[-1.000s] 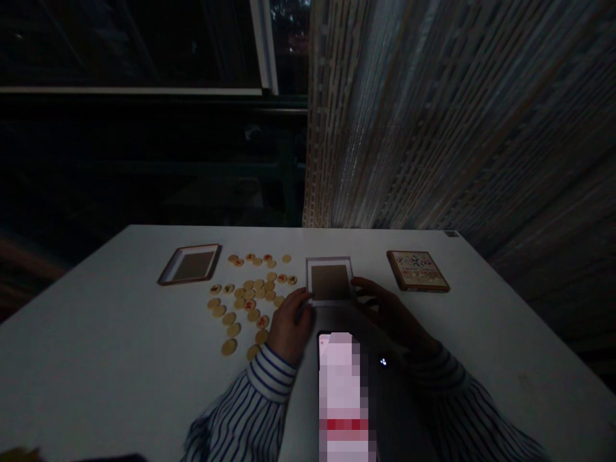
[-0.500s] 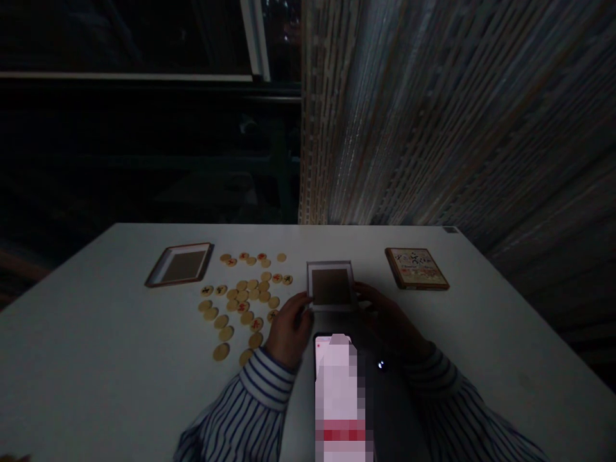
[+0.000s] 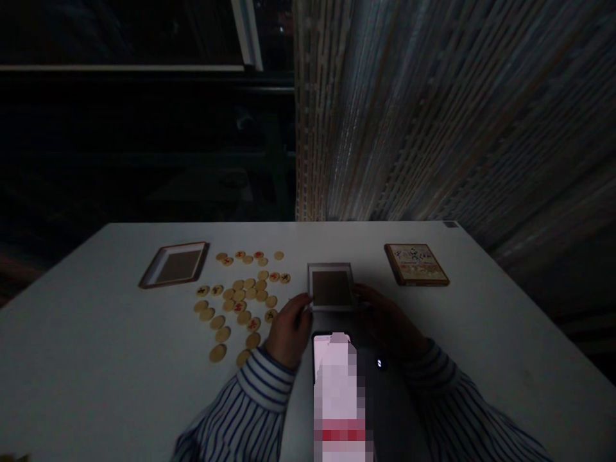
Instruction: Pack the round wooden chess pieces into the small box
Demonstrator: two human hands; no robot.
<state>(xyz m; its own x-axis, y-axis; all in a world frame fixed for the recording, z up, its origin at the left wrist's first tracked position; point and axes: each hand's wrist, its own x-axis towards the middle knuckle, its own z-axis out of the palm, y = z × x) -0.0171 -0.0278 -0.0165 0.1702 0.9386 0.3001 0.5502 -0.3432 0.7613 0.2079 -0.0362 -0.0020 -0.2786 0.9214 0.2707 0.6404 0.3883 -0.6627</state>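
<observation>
Drawing slightly toward me and away from the discs (image 3: 239,295), the open box (image 3: 332,289) is lying flat on the table (image 3: 481,346). Bare tabletop is running from its right rim to the patterned box (image 3: 416,264); a narrower gap is separating its left rim from the discs. My left hand (image 3: 290,327) is curling partly closed, pinching its near-left corner; my right hand (image 3: 392,321) is bending around its right edge, though shadow is hiding how firmly it is gripping. I am counting one phone (image 3: 337,385) nearer me than the open box, thirty-two visible discs leftward, one tray (image 3: 176,265) beyond them, and one patterned box rightward.
</observation>
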